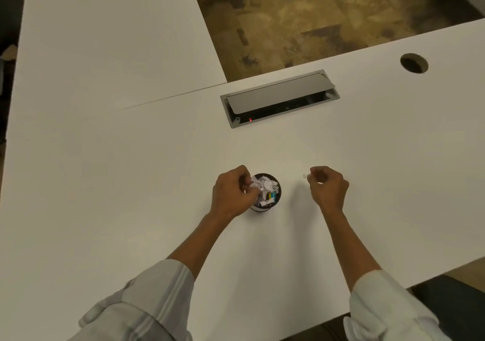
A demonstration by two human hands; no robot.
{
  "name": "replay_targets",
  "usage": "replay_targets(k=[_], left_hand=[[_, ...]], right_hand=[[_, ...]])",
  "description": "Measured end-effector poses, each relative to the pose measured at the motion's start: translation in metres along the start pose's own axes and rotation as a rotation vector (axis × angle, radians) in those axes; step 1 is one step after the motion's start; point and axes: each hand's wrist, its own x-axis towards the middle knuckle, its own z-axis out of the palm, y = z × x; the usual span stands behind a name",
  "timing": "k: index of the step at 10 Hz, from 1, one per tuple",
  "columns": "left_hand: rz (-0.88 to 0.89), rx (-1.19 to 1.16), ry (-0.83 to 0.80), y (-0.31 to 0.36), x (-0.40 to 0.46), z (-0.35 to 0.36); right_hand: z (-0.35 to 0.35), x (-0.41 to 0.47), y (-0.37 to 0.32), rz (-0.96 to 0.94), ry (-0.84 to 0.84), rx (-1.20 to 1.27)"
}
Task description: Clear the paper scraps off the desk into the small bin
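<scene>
Nearly done: small bin [265,192] sat packed with crumpled paper scraps [263,185], desk [131,183] around it almost bare. One tiny scrap [304,176] left, right of the bin. Left hand [232,192] curled at the bin's rim, pinching a scrap over it. Right hand [326,187], fingers nearly closed, reached for the tiny scrap; contact unclear.

Head view looks steeply down onto desk [131,183].
</scene>
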Motion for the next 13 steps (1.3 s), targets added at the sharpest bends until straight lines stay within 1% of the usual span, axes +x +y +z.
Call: replay_targets(k=[1, 2, 3, 4, 5, 6, 7, 8, 9, 10, 12, 13], left_hand=[[0.012, -0.032, 0.034, -0.005, 0.005, -0.003], [-0.007, -0.039, 0.047, -0.01, 0.011, -0.003], [-0.01, -0.047, 0.054, -0.014, 0.013, -0.003], [-0.015, -0.051, 0.059, -0.019, 0.012, -0.003], [-0.02, -0.043, 0.041, -0.021, 0.011, -0.002], [-0.021, -0.051, 0.027, -0.019, 0.011, 0.0], [-0.03, -0.07, 0.03, -0.017, 0.013, -0.001], [-0.059, -0.091, 0.016, -0.013, 0.011, -0.002], [-0.107, -0.12, 0.032, -0.012, 0.007, -0.006], [-0.148, -0.144, 0.05, -0.013, 0.003, -0.015], [-0.119, -0.127, 0.064, -0.026, -0.011, -0.046], [-0.108, -0.096, 0.067, -0.035, -0.025, -0.063]], right_hand=[[0.01, 0.021, 0.019, -0.114, -0.168, -0.261], [0.025, 0.027, 0.023, -0.284, -0.29, -0.59], [0.033, 0.022, 0.027, -0.336, -0.323, -0.745], [0.037, 0.012, 0.032, -0.375, -0.336, -0.82], [0.035, 0.007, 0.029, -0.331, -0.302, -0.772], [0.024, 0.006, 0.015, -0.086, -0.234, -0.368], [0.013, -0.006, -0.016, 0.014, -0.141, 0.034], [0.012, -0.022, -0.052, -0.113, -0.234, 0.116], [0.016, -0.034, -0.074, -0.234, -0.37, -0.044], [0.017, -0.039, -0.082, -0.259, -0.387, -0.223], [0.015, -0.041, -0.086, -0.248, -0.305, -0.25], [0.016, -0.047, -0.092, -0.295, -0.263, -0.285]])
